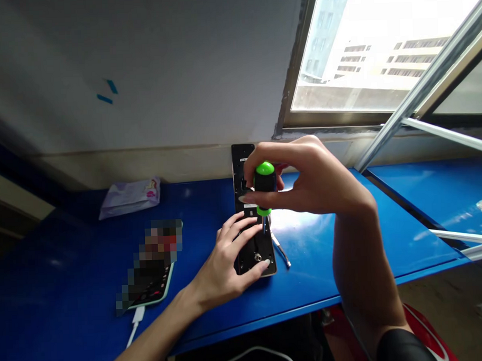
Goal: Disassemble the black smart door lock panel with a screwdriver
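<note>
Mostly, the frame is filled along its lower half by a glossy blue counter, backed by a grey wall on which two blue tape strips are stuck. Daylight is let in through a window at upper right, crossed by a metal bar. At left, a pale packet and a phone with a white cable plugged in are seen.

The left hand is laid flat with fingers spread, nothing gripped, its fingertips pressed on a black panel. By the right hand, closed between thumb and curled fingers, a green-and-black screwdriver is held nearly upright, shank down; whether a screw is met cannot be told.

The long, narrow panel is placed at centre, its face dotted with small holes, marked by white labels and fitted with a round metal part near its lower end. Beside its right edge, a wire is ended by a small connector.
</note>
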`<state>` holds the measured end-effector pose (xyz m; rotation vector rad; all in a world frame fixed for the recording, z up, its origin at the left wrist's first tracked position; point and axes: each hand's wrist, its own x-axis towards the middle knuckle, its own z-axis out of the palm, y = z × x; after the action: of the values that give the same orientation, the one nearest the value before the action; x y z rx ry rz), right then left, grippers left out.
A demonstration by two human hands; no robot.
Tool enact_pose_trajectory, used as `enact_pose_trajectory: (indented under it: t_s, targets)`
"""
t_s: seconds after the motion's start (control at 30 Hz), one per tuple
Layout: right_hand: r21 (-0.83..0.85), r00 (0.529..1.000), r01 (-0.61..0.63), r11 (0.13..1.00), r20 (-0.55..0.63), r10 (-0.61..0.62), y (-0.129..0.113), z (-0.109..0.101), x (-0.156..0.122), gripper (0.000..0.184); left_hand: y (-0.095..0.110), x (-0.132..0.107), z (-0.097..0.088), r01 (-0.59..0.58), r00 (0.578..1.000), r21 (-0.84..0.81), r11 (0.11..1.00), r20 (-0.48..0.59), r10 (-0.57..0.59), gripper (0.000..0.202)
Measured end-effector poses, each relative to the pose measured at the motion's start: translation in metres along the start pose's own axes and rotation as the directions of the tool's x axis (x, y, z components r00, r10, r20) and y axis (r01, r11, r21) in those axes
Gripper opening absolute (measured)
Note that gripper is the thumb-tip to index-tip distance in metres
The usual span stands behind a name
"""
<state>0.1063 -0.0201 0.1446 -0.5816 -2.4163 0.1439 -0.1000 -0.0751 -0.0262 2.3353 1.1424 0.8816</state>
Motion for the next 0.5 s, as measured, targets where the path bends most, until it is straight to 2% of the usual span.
enact_pose_trajectory:
  t_s: [0.2, 0.37, 0.5]
  targets:
    - [0.01, 0.997, 0.017, 1.0, 0.07, -0.017, 0.003, 0.002, -0.002, 0.019, 0.0, 0.002, 0.012, -0.008, 0.999, 0.064, 0.998, -0.035, 0.01, 0.038]
    - [0.04, 0.989, 0.013, 0.999, 0.147, -0.019, 0.007, -0.002, -0.004, 0.023, -0.006, 0.0, 0.017, -0.06, 0.998, 0.097, 0.994, 0.009, 0.06, 0.04]
    - [0.028, 0.983, -0.011, 1.0, 0.185, 0.006, 0.006, -0.002, -0.003, 0.023, -0.01, 0.003, 0.017, -0.051, 0.999, 0.093, 0.994, 0.012, 0.05, 0.035]
